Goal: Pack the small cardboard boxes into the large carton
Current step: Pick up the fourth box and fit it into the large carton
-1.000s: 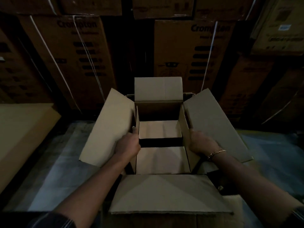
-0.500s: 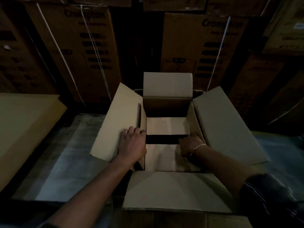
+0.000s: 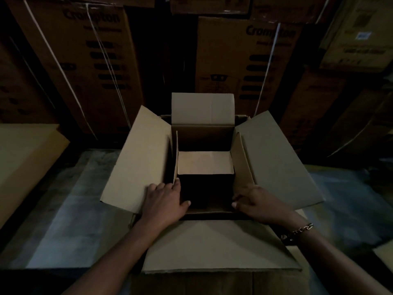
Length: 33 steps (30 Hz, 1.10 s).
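The large carton stands open in front of me with all four flaps folded outward. Inside, one small cardboard box fills the far half, its pale top facing up. The near half of the inside is in deep shadow, and I cannot tell what is in it. My left hand lies spread on the carton's left rim near the front corner, thumb hanging over the opening. My right hand, with a chain bracelet on the wrist, rests on the right rim with its fingertips at the inner wall. Neither hand holds a box.
Tall printed cartons with white straps are stacked close behind and on both sides. A flat cardboard sheet lies at the left. The carton stands on a grey surface. Another cardboard corner shows at the right edge.
My right hand has come up out of the carton to its right rim. My left hand slid nearer along the left rim. The near half inside, pale before, now looks dark.
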Each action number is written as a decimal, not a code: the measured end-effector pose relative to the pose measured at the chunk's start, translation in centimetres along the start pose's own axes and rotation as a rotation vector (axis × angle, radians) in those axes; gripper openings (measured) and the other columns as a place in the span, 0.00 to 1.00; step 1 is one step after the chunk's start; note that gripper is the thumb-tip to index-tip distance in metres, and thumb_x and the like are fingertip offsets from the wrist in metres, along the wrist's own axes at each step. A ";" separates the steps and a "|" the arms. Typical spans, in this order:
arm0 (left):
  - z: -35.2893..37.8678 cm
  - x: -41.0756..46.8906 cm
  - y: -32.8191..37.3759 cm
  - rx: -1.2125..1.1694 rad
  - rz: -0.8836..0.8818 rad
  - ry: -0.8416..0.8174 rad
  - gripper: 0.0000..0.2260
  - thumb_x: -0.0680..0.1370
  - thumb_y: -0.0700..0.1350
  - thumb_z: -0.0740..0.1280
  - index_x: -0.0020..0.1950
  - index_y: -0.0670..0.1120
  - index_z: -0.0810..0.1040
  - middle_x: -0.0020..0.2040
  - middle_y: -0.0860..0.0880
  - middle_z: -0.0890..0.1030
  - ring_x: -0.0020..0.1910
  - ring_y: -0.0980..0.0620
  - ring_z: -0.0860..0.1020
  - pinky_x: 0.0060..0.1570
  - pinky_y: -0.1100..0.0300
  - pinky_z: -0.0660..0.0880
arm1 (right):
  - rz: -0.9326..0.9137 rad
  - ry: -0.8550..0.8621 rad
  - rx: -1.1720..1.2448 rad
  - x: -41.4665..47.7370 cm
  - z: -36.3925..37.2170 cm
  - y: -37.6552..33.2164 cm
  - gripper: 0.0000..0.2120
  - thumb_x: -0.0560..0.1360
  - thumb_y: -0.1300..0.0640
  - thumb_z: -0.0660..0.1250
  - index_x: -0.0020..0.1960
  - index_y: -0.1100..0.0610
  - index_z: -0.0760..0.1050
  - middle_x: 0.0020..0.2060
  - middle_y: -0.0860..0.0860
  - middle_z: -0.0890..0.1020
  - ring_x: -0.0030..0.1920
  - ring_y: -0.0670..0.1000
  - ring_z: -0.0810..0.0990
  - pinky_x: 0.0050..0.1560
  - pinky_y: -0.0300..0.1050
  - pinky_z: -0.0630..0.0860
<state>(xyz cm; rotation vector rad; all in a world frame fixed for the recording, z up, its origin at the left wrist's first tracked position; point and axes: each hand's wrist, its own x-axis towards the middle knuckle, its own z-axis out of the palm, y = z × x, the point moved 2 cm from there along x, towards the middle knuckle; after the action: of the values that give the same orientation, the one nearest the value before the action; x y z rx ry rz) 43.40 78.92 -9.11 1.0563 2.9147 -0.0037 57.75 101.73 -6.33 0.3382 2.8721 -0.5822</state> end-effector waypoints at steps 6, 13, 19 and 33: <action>-0.4 0.2 -0.2 -0.043 0.049 -0.057 0.33 0.79 0.62 0.59 0.80 0.50 0.56 0.71 0.49 0.74 0.68 0.46 0.72 0.62 0.48 0.63 | 0.011 0.147 0.094 1.0 -0.8 -0.5 0.20 0.80 0.50 0.64 0.70 0.53 0.73 0.70 0.47 0.71 0.68 0.49 0.73 0.67 0.42 0.68; -0.3 -0.2 -0.4 -0.015 0.060 -0.053 0.39 0.76 0.65 0.61 0.81 0.48 0.54 0.72 0.49 0.73 0.69 0.47 0.71 0.62 0.49 0.62 | 0.009 0.169 -0.006 4.3 -1.1 -1.3 0.18 0.75 0.61 0.63 0.63 0.56 0.78 0.58 0.53 0.81 0.56 0.53 0.80 0.58 0.47 0.77; -0.3 0.4 -0.6 -0.009 0.068 0.029 0.33 0.78 0.64 0.58 0.79 0.49 0.62 0.67 0.50 0.78 0.65 0.48 0.75 0.61 0.50 0.65 | -0.042 0.041 -0.587 7.7 -1.8 -4.3 0.11 0.76 0.58 0.62 0.56 0.54 0.79 0.54 0.53 0.83 0.54 0.56 0.82 0.59 0.51 0.74; -1.3 0.8 -0.8 0.015 0.085 0.030 0.19 0.78 0.61 0.60 0.64 0.52 0.73 0.55 0.48 0.83 0.54 0.45 0.80 0.56 0.53 0.70 | 0.211 -0.105 -0.822 21.1 2.0 -0.5 0.26 0.83 0.54 0.51 0.78 0.62 0.56 0.72 0.62 0.70 0.70 0.60 0.72 0.65 0.53 0.69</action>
<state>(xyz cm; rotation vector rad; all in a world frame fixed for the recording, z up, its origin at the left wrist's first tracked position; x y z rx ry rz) 42.21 78.81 -7.86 1.1923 2.8973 -0.0074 37.76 104.40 -12.79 0.4330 2.6353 0.5907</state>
